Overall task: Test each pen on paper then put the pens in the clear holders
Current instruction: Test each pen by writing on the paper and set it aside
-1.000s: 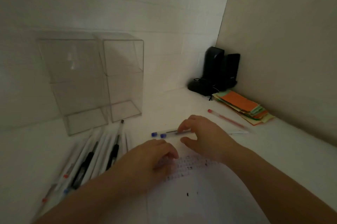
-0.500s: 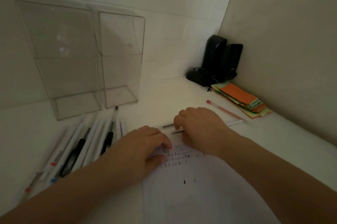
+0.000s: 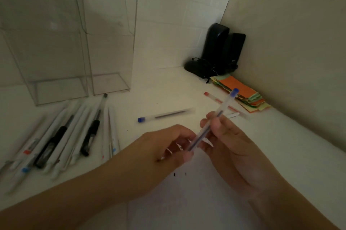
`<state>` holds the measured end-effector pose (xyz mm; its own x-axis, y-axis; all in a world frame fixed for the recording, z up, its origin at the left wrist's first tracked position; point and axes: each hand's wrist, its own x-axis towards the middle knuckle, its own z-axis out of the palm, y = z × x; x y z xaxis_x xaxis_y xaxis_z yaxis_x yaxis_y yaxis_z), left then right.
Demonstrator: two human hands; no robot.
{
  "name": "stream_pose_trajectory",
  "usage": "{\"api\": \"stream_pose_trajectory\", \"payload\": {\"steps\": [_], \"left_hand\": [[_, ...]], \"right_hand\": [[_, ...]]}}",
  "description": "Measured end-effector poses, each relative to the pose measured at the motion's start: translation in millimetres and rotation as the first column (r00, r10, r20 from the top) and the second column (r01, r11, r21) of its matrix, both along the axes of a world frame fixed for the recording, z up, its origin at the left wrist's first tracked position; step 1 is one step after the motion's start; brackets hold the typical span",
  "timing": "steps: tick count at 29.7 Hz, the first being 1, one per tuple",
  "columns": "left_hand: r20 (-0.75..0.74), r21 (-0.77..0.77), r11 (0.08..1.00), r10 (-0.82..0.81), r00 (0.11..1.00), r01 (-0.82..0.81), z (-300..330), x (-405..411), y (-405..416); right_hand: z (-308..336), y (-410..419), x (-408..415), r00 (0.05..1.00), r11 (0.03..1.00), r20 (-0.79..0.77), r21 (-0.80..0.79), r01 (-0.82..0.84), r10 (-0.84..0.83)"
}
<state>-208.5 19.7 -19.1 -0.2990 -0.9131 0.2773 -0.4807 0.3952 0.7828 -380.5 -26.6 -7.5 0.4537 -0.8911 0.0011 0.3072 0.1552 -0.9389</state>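
Both hands [image 3: 189, 147] blurred, pen tip [image 3: 191, 148] hidden

No text, label, brand or number could be read. The paper [image 3: 187, 192] bore only a few small dark ink marks [image 3: 175, 174], and the small light mark on a black speaker [image 3: 234, 60] was too blurred to read.

A dim desk corner in a home or small office. A white desktop [image 3: 159, 89] meets a pale tiled wall, with black desktop speakers [image 3: 222, 49] and a stack of coloured paper slips [image 3: 241, 91] tucked into the corner. White-barrelled pens [image 3: 61, 136] lie in a row before clear plastic box holders [image 3: 78, 42].
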Motion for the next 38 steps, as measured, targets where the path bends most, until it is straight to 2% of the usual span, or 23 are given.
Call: {"api": "stream_pose_trajectory", "payload": {"steps": [4,7,12,15,21,23,25,27,29,31,34,36,38], "left_hand": [[0.057,-0.076,0.993,0.091,0.994,-0.087,-5,2,0],[0.120,-0.115,0.991,0.084,0.989,-0.070,-4,1,3],[0.327,-0.260,0.965,0.109,0.939,-0.022,-1,3,4],[0.335,-0.245,0.969,0.118,0.935,-0.034,4,4,5],[0.412,-0.333,0.942,0.178,0.894,-0.034,5,9,2],[0.379,-0.309,0.951,0.155,0.912,-0.033,4,10,0],[0.292,-0.212,0.973,0.154,0.944,-0.093,1,11,-3],[0.251,-0.111,0.974,0.218,0.943,-0.196,-3,15,-6],[0.338,-0.054,0.967,0.253,0.907,-0.250,-6,19,-8],[0.459,-0.041,0.974,0.218,0.861,-0.224,-9,20,-10],[0.584,-0.030,0.990,0.127,0.801,-0.135,-8,15,-10],[0.596,-0.021,0.992,0.113,0.795,-0.125,-6,14,-11],[0.578,-0.022,0.990,0.125,0.806,-0.138,-6,14,-11]], "right_hand": [[4,4,1,0.987,0.993,-0.161,-0.119,-0.007,-0.013],[1,6,6,0.962,0.979,-0.274,-0.193,-0.061,0.006],[1,9,6,0.965,0.964,-0.228,-0.199,-0.179,0.132],[2,9,5,0.965,0.962,-0.226,-0.203,-0.183,0.136],[2,6,7,0.964,0.958,-0.226,-0.218,-0.187,0.137],[2,5,6,0.959,0.950,-0.244,-0.237,-0.205,0.146],[2,1,6,0.957,0.946,-0.246,-0.241,-0.216,0.156],[2,-4,5,0.969,0.968,-0.232,-0.212,-0.135,0.085],[2,-13,2,0.959,0.979,-0.268,-0.201,0.041,-0.095],[3,-19,-1,0.906,0.964,-0.366,-0.234,0.130,-0.211],[3,-21,-1,0.836,0.968,-0.521,-0.245,0.044,-0.170],[0,-19,3,0.791,0.965,-0.597,-0.261,-0.032,-0.135],[-6,-16,9,0.760,0.940,-0.628,-0.334,-0.067,-0.169]]}}
